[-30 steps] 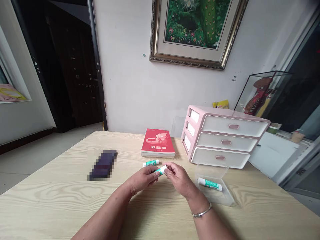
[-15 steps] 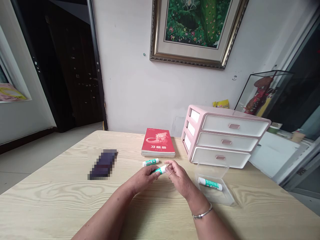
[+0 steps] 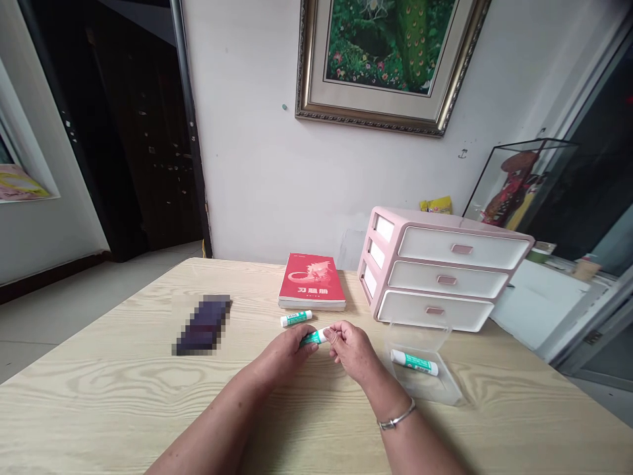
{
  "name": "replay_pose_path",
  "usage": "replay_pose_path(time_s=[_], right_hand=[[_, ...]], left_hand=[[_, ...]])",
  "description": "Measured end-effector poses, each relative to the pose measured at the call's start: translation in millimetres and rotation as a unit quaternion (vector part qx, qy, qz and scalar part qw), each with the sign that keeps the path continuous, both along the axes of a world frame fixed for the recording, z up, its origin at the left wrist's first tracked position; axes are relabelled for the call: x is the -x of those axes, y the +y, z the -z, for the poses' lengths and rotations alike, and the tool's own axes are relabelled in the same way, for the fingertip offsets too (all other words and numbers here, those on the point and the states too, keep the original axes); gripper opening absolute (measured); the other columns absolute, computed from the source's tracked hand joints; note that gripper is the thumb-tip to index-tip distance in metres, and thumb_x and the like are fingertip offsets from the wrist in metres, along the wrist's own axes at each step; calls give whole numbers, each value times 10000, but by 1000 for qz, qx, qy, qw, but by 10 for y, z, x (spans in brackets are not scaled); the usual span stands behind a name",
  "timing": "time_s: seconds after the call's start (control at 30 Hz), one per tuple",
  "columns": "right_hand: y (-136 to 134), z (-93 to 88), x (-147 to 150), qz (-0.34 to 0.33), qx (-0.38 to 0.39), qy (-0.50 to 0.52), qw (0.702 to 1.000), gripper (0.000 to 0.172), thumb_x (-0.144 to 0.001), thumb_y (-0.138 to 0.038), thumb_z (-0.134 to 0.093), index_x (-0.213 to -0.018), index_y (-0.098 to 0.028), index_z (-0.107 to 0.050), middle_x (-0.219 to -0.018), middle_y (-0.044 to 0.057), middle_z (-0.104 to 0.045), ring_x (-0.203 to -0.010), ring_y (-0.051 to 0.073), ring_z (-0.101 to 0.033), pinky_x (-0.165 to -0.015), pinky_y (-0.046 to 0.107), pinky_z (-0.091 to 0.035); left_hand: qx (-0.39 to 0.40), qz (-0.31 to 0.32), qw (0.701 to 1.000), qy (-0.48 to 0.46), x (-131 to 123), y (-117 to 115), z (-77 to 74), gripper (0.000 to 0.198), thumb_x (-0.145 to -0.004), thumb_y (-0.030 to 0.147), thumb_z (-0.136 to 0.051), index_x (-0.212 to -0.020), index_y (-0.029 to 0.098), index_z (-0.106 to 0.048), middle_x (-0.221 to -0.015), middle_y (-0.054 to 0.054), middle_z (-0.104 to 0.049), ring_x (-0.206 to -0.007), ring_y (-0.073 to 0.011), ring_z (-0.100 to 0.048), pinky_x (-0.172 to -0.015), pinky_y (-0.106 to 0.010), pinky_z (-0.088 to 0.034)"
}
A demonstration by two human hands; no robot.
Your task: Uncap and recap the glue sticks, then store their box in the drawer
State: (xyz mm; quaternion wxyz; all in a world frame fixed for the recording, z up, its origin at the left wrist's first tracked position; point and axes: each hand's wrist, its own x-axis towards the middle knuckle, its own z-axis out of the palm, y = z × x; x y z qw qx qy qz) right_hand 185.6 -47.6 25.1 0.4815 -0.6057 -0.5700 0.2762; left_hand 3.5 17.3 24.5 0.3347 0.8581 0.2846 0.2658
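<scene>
Between my two hands is a green and white glue stick (image 3: pixel 311 338), its white end pointing right. My left hand (image 3: pixel 289 349) is closed around the green part. With thumb and fingers, my right hand (image 3: pixel 352 348) pinches the white end; a bracelet circles that wrist. Just behind my left hand, a second glue stick (image 3: pixel 296 318) lies on the table in front of a red book (image 3: pixel 312 280). To the right of my right hand, another glue stick (image 3: pixel 414 363) rests in a clear plastic box (image 3: pixel 448 389) whose lid stands raised.
A pink and white drawer unit (image 3: pixel 445 280) stands at the back right of the wooden table (image 3: pixel 123 389). A dark pixelated flat object (image 3: pixel 205 324) lies on the left. A framed picture (image 3: pixel 390 66) hangs on the wall behind.
My right hand has shifted slightly, and its fingers are now curled more closely around the white end of the glue stick. My left hand keeps its hold.
</scene>
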Motion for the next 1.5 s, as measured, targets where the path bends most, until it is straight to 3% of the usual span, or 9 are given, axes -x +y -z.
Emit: replay_pose_path(time_s=[0.2, 0.4, 0.53, 0.63, 0.83, 1.07, 1.27, 1.5], right_hand=[[-17, -2, -6, 19, -26, -67, 997, 387, -887, -578, -510, -792, -206, -559, -557, -33, -571, -459, 137, -576, -457, 238, -410], [5, 46, -14, 65, -65, -151, 984, 402, -916, -563, -475, -691, -230, -471, -539, -19, -560, -493, 148, -551, -490, 245, -358], [-26, 27, 15, 55, -75, -156, 983, 402, -924, -568, -471, -708, -229, -475, -563, -18, -563, -518, 148, -540, -506, 244, -347], [-78, -33, 47, 27, -79, -124, 989, 387, -966, -550, -402, -787, -227, -519, -553, -35, -533, -508, 142, -526, -519, 245, -352], [-96, -69, 18, 46, -99, -63, 992, 423, -998, -537, -313, -893, -216, -566, -536, -44, -498, -506, 142, -516, -540, 248, -381], [-49, -8, 1, 44, -85, -83, 992, 433, -990, -536, -335, -885, -208, -598, -552, -28, -540, -525, 144, -545, -549, 240, -401], [-41, 0, 4, 39, -66, -59, 995, 461, -987, -559, -319, -879, -207, -597, -468, -63, -445, -433, 136, -505, -490, 241, -376], [-69, -14, 62, 9, -93, -50, 994, 383, -980, -506, -401, -920, -194, -614, -574, -40, -522, -522, 127, -535, -529, 236, -410]], left_hand=[[6, -8, 1000, -13, -10, -75, -17, 259, -863, 306, -532, -1084, 199, -615, -959, -75, -677, -824, -225, -595, -708, -308, -418], [11, 9, 1000, -13, -39, -168, -65, 277, -865, 272, -525, -1129, 200, -568, -1016, -78, -680, -879, -233, -614, -758, -312, -431], [10, -12, 1000, 2, -49, -189, -78, 299, -850, 272, -529, -1143, 215, -549, -1022, -63, -675, -881, -224, -603, -751, -298, -423], [26, -47, 999, -6, -45, -177, -125, 272, -849, 363, -540, -1063, 207, -601, -965, -47, -667, -851, -220, -581, -742, -293, -412], [206, -107, 964, -132, -10, -153, -225, 526, -847, 659, -452, -692, 166, -544, -612, 11, -496, -546, -123, -425, -523, -242, -326], [290, -107, 923, -228, -13, -97, -155, 482, -843, 600, -458, -609, 179, -489, -538, 33, -447, -436, -88, -353, -440, -232, -271], [364, -111, 875, -300, -27, -61, -139, 410, -823, 508, -436, -572, 186, -479, -478, 44, -413, -368, -76, -283, -392, -231, -202], [340, -97, 885, -302, -53, -94, -114, 431, -857, 526, -437, -595, 186, -470, -502, 45, -414, -399, -83, -329, -418, -234, -259]])
